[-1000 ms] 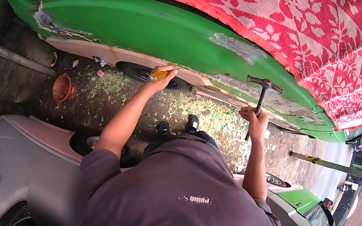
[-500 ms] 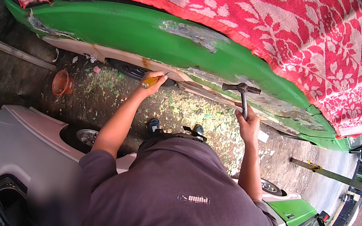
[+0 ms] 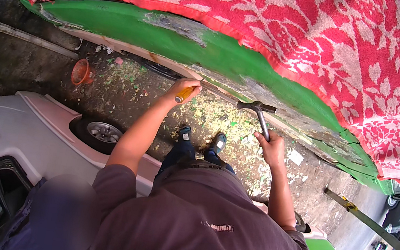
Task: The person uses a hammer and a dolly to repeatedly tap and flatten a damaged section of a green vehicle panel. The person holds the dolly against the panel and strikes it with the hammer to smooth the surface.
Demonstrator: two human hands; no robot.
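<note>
Head view: left hand (image 3: 184, 88) closed around a yellow-handled chisel (image 3: 184, 93) set against the green car panel (image 3: 170, 44); right hand (image 3: 271, 146) grips a hammer (image 3: 259, 114) beside it. Paint is stripped along the lower edge; green remains above, and flakes (image 3: 211, 116) litter the ground.

1. An outdoor car body repair yard is shown.
2. A green car body (image 3: 180, 45) with stripped paint is draped with a red patterned cloth (image 3: 300, 31).
3. Paint chips (image 3: 212, 114) are scattered over the dirt ground (image 3: 9, 62).
4. A white car (image 3: 30, 132) is parked nearby.
</note>
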